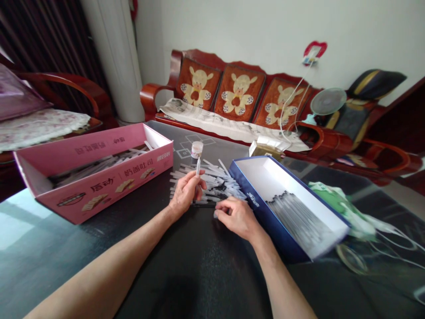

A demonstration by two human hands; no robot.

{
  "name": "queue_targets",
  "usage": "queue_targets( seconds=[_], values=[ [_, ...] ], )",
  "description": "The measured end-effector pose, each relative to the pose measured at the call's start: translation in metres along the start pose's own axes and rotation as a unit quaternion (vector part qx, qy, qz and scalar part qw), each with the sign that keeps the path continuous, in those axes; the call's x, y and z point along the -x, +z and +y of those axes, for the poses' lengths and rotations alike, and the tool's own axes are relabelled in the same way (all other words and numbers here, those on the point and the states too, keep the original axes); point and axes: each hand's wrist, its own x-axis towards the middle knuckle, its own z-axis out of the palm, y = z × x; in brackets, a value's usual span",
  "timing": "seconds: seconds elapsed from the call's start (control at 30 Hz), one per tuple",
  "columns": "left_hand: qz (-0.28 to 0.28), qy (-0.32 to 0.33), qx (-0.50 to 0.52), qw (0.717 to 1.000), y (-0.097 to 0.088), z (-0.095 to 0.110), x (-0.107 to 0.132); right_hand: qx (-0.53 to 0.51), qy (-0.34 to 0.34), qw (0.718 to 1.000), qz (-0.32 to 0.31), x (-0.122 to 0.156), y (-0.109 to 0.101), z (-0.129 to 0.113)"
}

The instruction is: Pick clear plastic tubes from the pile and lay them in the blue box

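Observation:
My left hand is closed around a thin whitish tube that points up from the fingers. My right hand is pinched low over the dark table, with a small pale bit showing at the fingertips; what it is I cannot make out. Just beyond both hands spreads a loose pile of thin translucent tubes. To the right, a blue box with a white inside holds many similar tubes laid side by side. A pink carton on the left contains more of them, lying jumbled.
A small round tub stands behind the pile on the dark table. Right of the blue box lie a green-and-white plastic bag and a roll of tape. A small box sits behind; a wooden sofa stands beyond.

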Motion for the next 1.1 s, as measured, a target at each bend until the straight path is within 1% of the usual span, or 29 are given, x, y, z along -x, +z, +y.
queue_targets(
  seconds=[0.1, 0.17, 0.23, 0.27, 0.3, 0.33, 0.37, 0.4, 0.43, 0.5, 0.53, 0.57, 0.6, 0.63, 0.67, 0.7, 0.77, 0.93, 1.0, 1.1],
  values=[
    [-0.042, 0.024, -0.074, 0.996, -0.002, -0.004, 0.002, 0.068, -0.006, 0.997, -0.03, 0.004, 0.002, -0.001],
    [-0.069, 0.035, -0.12, 0.99, -0.002, -0.005, 0.003, 0.063, -0.023, 0.997, -0.026, 0.004, 0.003, -0.003],
    [-0.083, 0.057, -0.181, 0.978, -0.001, -0.004, 0.005, 0.01, -0.032, 0.999, 0.007, 0.001, 0.003, -0.005],
    [-0.087, 0.072, -0.22, 0.969, -0.001, -0.003, 0.007, -0.035, -0.023, 0.999, 0.029, -0.001, 0.002, -0.005],
    [-0.091, 0.089, -0.262, 0.957, 0.0, -0.002, 0.008, -0.093, -0.004, 0.994, 0.055, -0.004, 0.002, -0.003],
    [-0.097, 0.107, -0.302, 0.942, 0.0, -0.001, 0.01, -0.162, 0.026, 0.983, 0.08, -0.006, 0.001, -0.001],
    [-0.106, 0.126, -0.339, 0.926, 0.001, 0.0, 0.011, -0.24, 0.062, 0.963, 0.106, -0.009, 0.002, 0.001],
    [-0.118, 0.144, -0.37, 0.91, 0.002, 0.0, 0.012, -0.324, 0.098, 0.932, 0.131, -0.011, 0.002, 0.004],
    [-0.129, 0.161, -0.394, 0.896, 0.002, -0.001, 0.014, -0.407, 0.13, 0.891, 0.155, -0.013, 0.004, 0.007],
    [-0.153, 0.197, -0.427, 0.869, 0.003, -0.003, 0.016, -0.544, 0.173, 0.799, 0.19, -0.016, 0.007, 0.011],
    [-0.166, 0.215, -0.438, 0.857, 0.003, -0.005, 0.016, -0.593, 0.187, 0.758, 0.198, -0.017, 0.009, 0.013],
    [-0.178, 0.233, -0.446, 0.845, 0.003, -0.008, 0.016, -0.628, 0.197, 0.725, 0.2, -0.017, 0.011, 0.013],
    [-0.188, 0.25, -0.452, 0.835, 0.003, -0.009, 0.017, -0.653, 0.205, 0.702, 0.199, -0.018, 0.013, 0.013],
    [-0.199, 0.263, -0.456, 0.826, 0.002, -0.011, 0.017, -0.668, 0.21, 0.686, 0.197, -0.018, 0.014, 0.013],
    [-0.209, 0.272, -0.459, 0.819, 0.002, -0.012, 0.017, -0.676, 0.212, 0.678, 0.196, -0.018, 0.015, 0.013],
    [-0.216, 0.276, -0.462, 0.815, 0.002, -0.013, 0.017, -0.68, 0.211, 0.675, 0.196, -0.018, 0.016, 0.012],
    [-0.222, 0.276, -0.467, 0.81, 0.001, -0.014, 0.016, -0.679, 0.203, 0.678, 0.196, -0.018, 0.017, 0.011],
    [-0.208, 0.269, -0.481, 0.808, 0.0, -0.014, 0.016, -0.678, 0.192, 0.684, 0.187, -0.017, 0.017, 0.01],
    [-0.21, 0.268, -0.483, 0.807, 0.0, -0.015, 0.016, -0.665, 0.184, 0.701, 0.181, -0.016, 0.018, 0.009],
    [-0.215, 0.271, -0.481, 0.805, 0.001, -0.014, 0.016, -0.628, 0.164, 0.74, 0.176, -0.015, 0.021, 0.008]
  ],
)
